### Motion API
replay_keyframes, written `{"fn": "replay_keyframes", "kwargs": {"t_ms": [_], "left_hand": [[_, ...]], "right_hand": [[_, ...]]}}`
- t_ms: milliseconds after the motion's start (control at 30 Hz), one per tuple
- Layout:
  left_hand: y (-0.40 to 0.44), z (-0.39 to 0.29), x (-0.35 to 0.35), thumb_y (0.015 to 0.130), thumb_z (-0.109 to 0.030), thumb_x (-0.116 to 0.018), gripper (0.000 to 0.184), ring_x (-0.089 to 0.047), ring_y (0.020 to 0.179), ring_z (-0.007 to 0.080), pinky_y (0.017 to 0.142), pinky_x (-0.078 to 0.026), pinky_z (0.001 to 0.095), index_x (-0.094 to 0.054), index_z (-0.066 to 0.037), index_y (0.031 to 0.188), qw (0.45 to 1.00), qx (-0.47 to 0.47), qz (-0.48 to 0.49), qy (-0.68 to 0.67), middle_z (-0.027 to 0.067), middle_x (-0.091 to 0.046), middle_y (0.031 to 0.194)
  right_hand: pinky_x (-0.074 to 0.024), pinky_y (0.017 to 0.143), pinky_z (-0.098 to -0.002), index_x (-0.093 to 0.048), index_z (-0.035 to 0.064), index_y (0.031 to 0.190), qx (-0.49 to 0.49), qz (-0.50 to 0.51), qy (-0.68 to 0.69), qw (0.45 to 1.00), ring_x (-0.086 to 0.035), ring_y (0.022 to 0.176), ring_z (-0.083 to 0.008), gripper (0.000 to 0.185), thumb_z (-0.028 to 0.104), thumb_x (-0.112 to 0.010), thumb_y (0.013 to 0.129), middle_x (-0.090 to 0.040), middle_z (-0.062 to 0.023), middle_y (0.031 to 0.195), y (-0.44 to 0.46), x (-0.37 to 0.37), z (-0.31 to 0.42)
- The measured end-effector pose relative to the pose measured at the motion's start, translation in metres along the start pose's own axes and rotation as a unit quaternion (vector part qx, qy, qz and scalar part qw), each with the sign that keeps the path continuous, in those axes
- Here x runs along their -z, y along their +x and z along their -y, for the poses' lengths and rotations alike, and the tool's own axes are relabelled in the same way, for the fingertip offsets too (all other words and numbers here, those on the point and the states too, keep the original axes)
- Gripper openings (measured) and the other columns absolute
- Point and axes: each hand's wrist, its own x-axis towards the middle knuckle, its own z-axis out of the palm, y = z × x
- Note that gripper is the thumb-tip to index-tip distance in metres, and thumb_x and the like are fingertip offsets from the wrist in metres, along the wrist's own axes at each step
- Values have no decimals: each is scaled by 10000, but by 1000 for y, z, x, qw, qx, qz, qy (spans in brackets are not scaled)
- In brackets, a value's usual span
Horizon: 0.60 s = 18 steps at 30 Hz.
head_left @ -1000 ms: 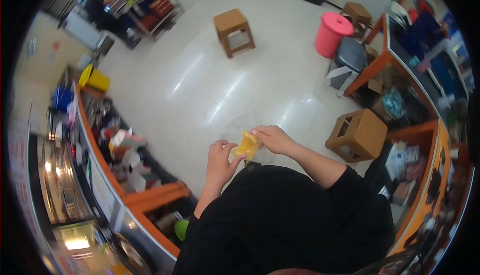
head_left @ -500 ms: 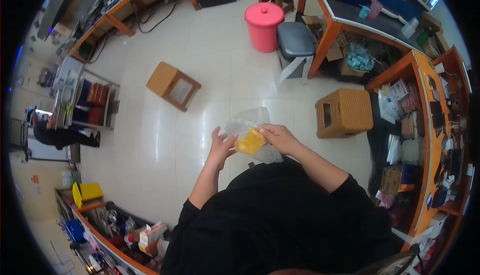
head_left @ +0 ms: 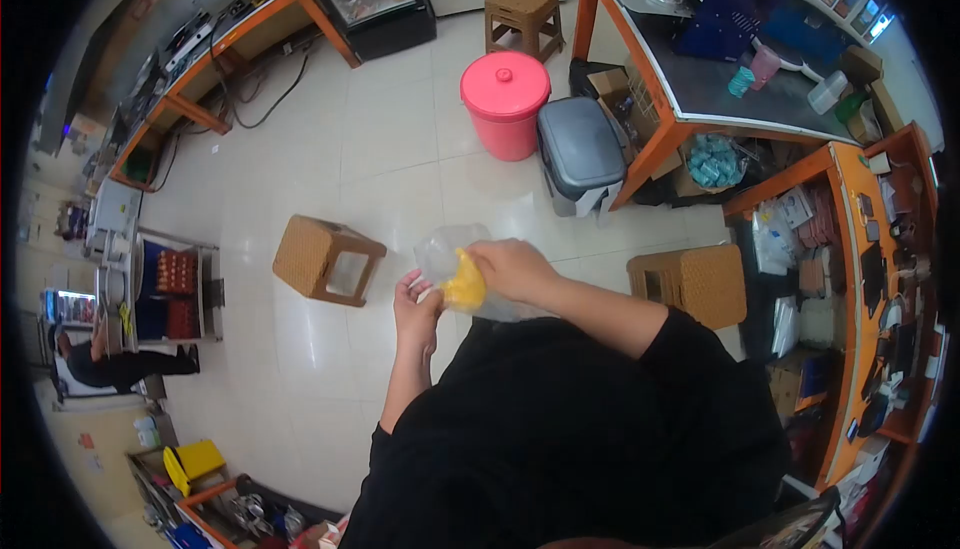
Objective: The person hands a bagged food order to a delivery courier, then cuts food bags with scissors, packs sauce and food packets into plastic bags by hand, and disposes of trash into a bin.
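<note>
In front of my body I hold a clear plastic bag (head_left: 437, 257) with a bright yellow thing (head_left: 465, 286) in or against it; the kind of yellow thing I cannot make out. My right hand (head_left: 512, 271) is closed on the upper right side of the bag, its fingers curled by the yellow part. On the lower left, my left hand (head_left: 417, 314) grips the bag's edge with the thumb near the yellow part and the fingers partly behind. The bag's loose clear plastic sticks up above my hands and hangs below them.
A brown woven-pattern stool (head_left: 325, 259) stands ahead left, another stool (head_left: 690, 284) to the right. Further ahead are a pink lidded bin (head_left: 506, 99) and a grey bin (head_left: 582, 144) beside a dark-topped table (head_left: 720, 89). At far left, a person (head_left: 120, 367) stands by a metal rack.
My view has tilted up and shifted, showing more of the fridge and table. Both hands and the bag appear further left in view. My left fingers have drawn closer around the bag.
</note>
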Motion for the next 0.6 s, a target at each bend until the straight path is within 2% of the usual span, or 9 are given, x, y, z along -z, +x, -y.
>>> {"fn": "replay_keyframes", "kwargs": {"t_ms": [67,167,200,300,400,500,600], "left_hand": [[50,-15,-5,732,46,-600,565,-561,843,179,637,-494,263,-381,-54,1243,999,-33,7,17,97,-455,1079],[128,-58,-23,722,54,-584,555,-560,785,157,627,-485,256,-386,-48,1230,992,-96,49,60,92,-454,1072],[149,-75,-31,722,55,-581,552,-559,763,150,629,-484,255,-386,-46,1228,989,-113,64,73,90,-454,1068],[201,-120,-57,731,68,-565,538,-553,717,131,630,-474,245,-386,-39,1226,975,-167,120,89,88,-458,1054],[239,-144,-84,743,76,-565,521,-547,741,119,625,-458,226,-389,-42,1218,960,-177,184,115,88,-458,1056],[265,-149,-114,744,81,-575,472,-538,726,105,622,-451,216,-415,-45,1169,951,-164,235,113,80,-467,1022],[289,-135,-136,752,81,-592,373,-522,690,90,618,-448,207,-449,-42,1074,937,-154,288,126,63,-480,955]], "right_hand": [[-495,749,-448,-636,92,1056,-21,-67,-45,997,-638,819,-344,276,214,-465,877,-670,-158,879,40,10,-8],[-494,752,-453,-619,76,1091,-58,-129,-30,989,-638,831,-345,295,219,-459,888,-668,-172,894,94,38,-13],[-495,759,-446,-587,57,1144,-51,-145,10,988,-645,828,-350,349,284,-475,903,-669,-178,938,111,48,-12],[-487,810,-422,-545,32,1207,-173,-104,196,960,-636,911,-344,511,412,-557,866,-650,-188,1032,142,85,12],[-469,865,-398,-508,20,1251,-143,-169,3,975,-607,1002,-340,688,496,-654,777,-622,-190,1100,170,84,-2],[-451,904,-390,-438,31,1311,-144,-135,70,978,-576,1065,-344,813,510,-712,714,-589,-205,1150,192,77,-16],[-461,876,-417,-401,34,1282,-108,-169,-10,980,-579,1041,-369,720,414,-704,751,-579,-213,1143,214,61,-25]]}}
